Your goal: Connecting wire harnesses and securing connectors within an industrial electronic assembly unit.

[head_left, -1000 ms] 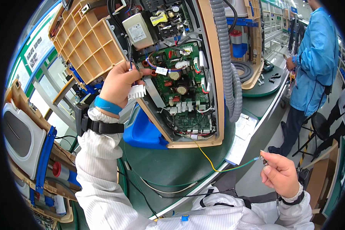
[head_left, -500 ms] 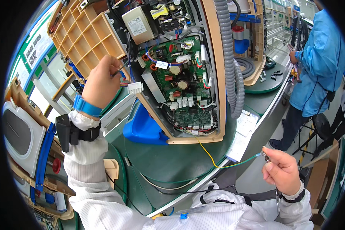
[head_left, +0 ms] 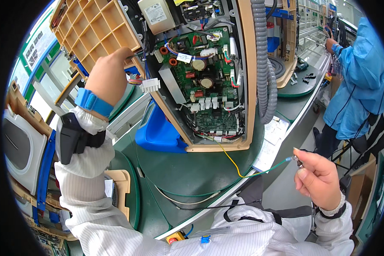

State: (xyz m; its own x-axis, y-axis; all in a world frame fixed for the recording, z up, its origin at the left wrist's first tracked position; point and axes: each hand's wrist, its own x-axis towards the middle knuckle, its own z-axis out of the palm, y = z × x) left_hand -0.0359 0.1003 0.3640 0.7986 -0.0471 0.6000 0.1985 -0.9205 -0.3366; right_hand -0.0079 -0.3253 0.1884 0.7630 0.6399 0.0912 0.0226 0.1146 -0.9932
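My right hand (head_left: 318, 177) is closed in a pinch at the lower right, gripping the ring-terminal end of a yellow-green wire (head_left: 260, 172). A small dark metal piece (head_left: 300, 164), perhaps a screw, shows between its fingers. The wire runs slack to the lower edge of an open housing (head_left: 226, 147) holding a green circuit board (head_left: 191, 106). At the housing's upper left edge, my left hand (head_left: 107, 76) has its fingers drawn together beside dark cables; what they hold is mostly hidden. A white multi-pin connector (head_left: 150, 85) hangs from coloured wires just below it.
A tan ribbed panel (head_left: 98, 32) stands at the upper left. Grey corrugated hose (head_left: 264, 81) runs down the housing's right side. The housing rests by a blue support (head_left: 155, 134) on a green round table (head_left: 175, 170), beside papers (head_left: 271, 145). A person in blue (head_left: 356, 85) stands at right.
My left hand has moved slightly up, its fingertips now at the housing's edge. The right hand keeps its pinch on the wire. The view has shifted a little; the co-worker's arm reaches farther away.
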